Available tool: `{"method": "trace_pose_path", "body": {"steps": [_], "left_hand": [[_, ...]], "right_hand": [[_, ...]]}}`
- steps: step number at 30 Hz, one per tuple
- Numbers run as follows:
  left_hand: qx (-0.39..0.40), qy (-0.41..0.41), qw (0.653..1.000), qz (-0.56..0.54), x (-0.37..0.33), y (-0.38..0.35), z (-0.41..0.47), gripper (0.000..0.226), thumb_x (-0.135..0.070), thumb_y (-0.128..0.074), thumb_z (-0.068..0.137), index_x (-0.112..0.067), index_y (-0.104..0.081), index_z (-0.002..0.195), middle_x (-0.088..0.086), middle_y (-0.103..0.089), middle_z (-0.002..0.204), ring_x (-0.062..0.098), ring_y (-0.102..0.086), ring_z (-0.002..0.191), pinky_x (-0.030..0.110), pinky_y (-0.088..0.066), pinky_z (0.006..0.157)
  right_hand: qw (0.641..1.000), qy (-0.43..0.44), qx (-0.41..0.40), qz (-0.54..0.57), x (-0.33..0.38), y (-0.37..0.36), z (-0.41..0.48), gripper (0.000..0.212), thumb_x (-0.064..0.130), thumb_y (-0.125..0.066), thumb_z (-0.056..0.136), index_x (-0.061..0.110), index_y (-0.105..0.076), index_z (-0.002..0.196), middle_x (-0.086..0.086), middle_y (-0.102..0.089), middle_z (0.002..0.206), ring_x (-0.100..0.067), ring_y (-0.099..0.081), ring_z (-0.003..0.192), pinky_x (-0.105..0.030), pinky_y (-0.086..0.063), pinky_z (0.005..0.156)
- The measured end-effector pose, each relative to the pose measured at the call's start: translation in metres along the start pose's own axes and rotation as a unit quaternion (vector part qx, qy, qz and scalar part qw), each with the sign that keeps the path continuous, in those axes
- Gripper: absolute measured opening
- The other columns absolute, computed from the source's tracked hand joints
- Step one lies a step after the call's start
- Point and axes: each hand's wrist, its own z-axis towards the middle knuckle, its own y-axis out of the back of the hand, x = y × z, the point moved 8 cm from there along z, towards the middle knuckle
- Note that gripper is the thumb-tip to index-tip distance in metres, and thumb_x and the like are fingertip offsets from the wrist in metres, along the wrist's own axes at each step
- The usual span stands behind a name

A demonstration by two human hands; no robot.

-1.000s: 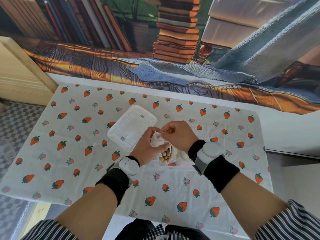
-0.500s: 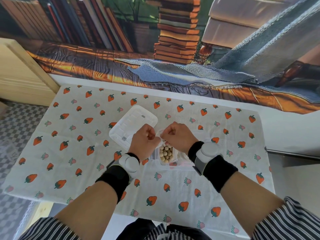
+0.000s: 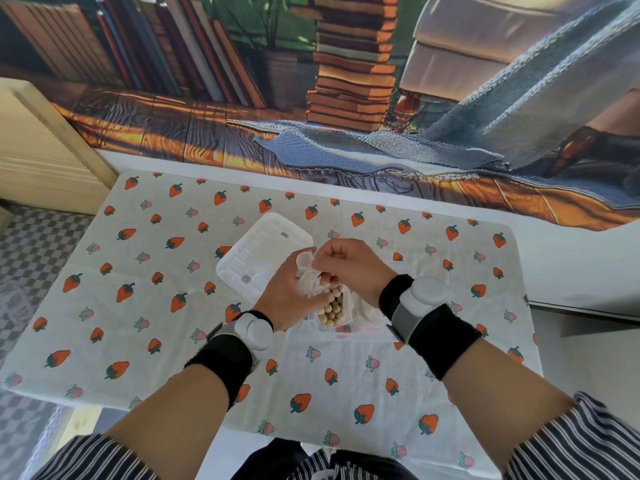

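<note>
Cloth, white and crumpled, is held above the middle of the table: it is gripped by the curled left hand and its top edge is pinched by the right hand. Beige balls are contained in a clear box directly below; a white lid is seen just beside it, toward the far edge.

white strawberry-print tablecloth, beige beads, white lid

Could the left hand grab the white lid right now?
Probably, yes. The white lid lies right beside the left hand with nothing between. But that hand is pinching a white cloth, so it must let go first.
</note>
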Motion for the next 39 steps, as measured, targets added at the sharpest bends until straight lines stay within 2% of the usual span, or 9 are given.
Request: {"method": "trace_pose_path", "body": {"steps": [6, 8, 14, 19, 22, 24, 28, 35, 39], "left_hand": [[-0.03, -0.015, 0.999, 0.02, -0.01, 0.001, 0.006, 0.015, -0.027, -0.078, 0.086, -0.03, -0.063, 0.084, -0.01, -0.07, 0.077, 0.002, -0.068, 0.076, 0.025, -0.053, 0.066], [-0.053, -0.015, 0.998, 0.023, -0.006, 0.003, 0.007, 0.016, -0.029, -0.075, 0.086, -0.028, -0.06, 0.084, -0.004, -0.065, 0.075, 0.013, -0.064, 0.071, 0.033, -0.054, 0.065], [-0.108, -0.012, 0.993, 0.044, -0.001, 0.008, 0.009, 0.023, -0.022, -0.072, 0.087, -0.031, -0.053, 0.098, -0.004, -0.063, 0.091, 0.008, -0.061, 0.08, 0.023, -0.049, 0.068], [-0.123, 0.002, 0.992, 0.037, 0.005, 0.008, 0.015, 0.027, -0.026, -0.066, 0.085, -0.024, -0.052, 0.108, 0.003, -0.058, 0.104, 0.018, -0.062, 0.091, 0.03, -0.052, 0.072], [-0.135, 0.004, 0.989, 0.062, 0.006, 0.008, 0.018, 0.027, -0.024, -0.067, 0.083, -0.021, -0.053, 0.105, 0.004, -0.056, 0.103, 0.018, -0.06, 0.089, 0.028, -0.048, 0.071], [-0.146, -0.01, 0.984, 0.098, 0.0, 0.008, 0.018, 0.019, -0.02, -0.068, 0.087, -0.018, -0.056, 0.102, 0.001, -0.056, 0.1, 0.015, -0.058, 0.087, 0.029, -0.05, 0.074], [-0.132, -0.025, 0.983, 0.126, -0.002, 0.006, 0.018, 0.015, -0.021, -0.07, 0.089, -0.016, -0.059, 0.097, -0.004, -0.061, 0.091, 0.005, -0.059, 0.081, 0.02, -0.047, 0.072], [-0.071, -0.015, 0.995, -0.067, 0.001, -0.008, 0.012, 0.032, -0.053, -0.063, 0.067, -0.025, -0.058, 0.081, -0.009, -0.059, 0.073, 0.005, -0.053, 0.069, 0.022, -0.048, 0.07], [-0.084, 0.004, 0.996, -0.017, 0.012, -0.003, 0.012, 0.027, -0.045, -0.064, 0.073, -0.021, -0.059, 0.083, 0.008, -0.063, 0.078, 0.013, -0.055, 0.069, 0.034, -0.049, 0.068]], "right_hand": [[0.998, 0.032, 0.015, -0.051, 0.003, 0.001, -0.003, 0.005, 0.01, -0.069, 0.089, 0.008, -0.064, 0.088, -0.019, -0.071, 0.075, -0.022, -0.067, 0.066, -0.033, -0.056, 0.066], [0.992, 0.061, -0.011, -0.112, 0.007, 0.005, -0.006, 0.008, 0.01, -0.065, 0.089, 0.014, -0.058, 0.091, -0.014, -0.07, 0.074, -0.021, -0.068, 0.065, -0.037, -0.055, 0.07], [0.953, 0.115, -0.032, -0.278, 0.023, -0.001, -0.014, 0.02, 0.019, -0.05, 0.096, 0.028, -0.068, 0.099, 0.017, -0.065, 0.088, -0.01, -0.064, 0.075, -0.023, -0.05, 0.073], [0.919, 0.094, -0.044, -0.379, 0.016, -0.007, -0.007, 0.045, 0.054, -0.066, 0.082, 0.022, -0.068, 0.114, 0.0, -0.058, 0.101, -0.013, -0.054, 0.084, -0.033, -0.047, 0.084], [0.929, 0.118, -0.036, -0.348, 0.023, -0.012, -0.009, 0.029, 0.033, -0.07, 0.088, 0.005, -0.065, 0.08, -0.014, -0.056, 0.086, -0.025, -0.052, 0.081, -0.034, -0.043, 0.076], [0.938, 0.13, -0.013, -0.321, 0.026, -0.015, -0.012, 0.035, 0.029, -0.071, 0.09, -0.004, -0.066, 0.084, -0.019, -0.061, 0.094, -0.028, -0.054, 0.094, -0.03, -0.041, 0.08], [0.929, 0.111, 0.022, -0.352, 0.023, -0.018, -0.014, 0.033, 0.038, -0.077, 0.082, 0.02, -0.071, 0.109, -0.004, -0.048, 0.127, -0.017, -0.048, 0.118, -0.024, -0.038, 0.098], [0.897, 0.122, 0.033, -0.423, 0.019, -0.017, -0.012, 0.025, 0.047, -0.079, 0.071, 0.033, -0.061, 0.081, -0.003, -0.042, 0.135, -0.022, -0.047, 0.12, -0.039, -0.047, 0.097], [0.931, 0.136, 0.018, -0.34, 0.028, -0.008, -0.015, 0.025, 0.053, -0.077, 0.072, 0.035, -0.066, 0.085, 0.009, -0.046, 0.129, -0.008, -0.05, 0.116, -0.026, -0.048, 0.094]]}}
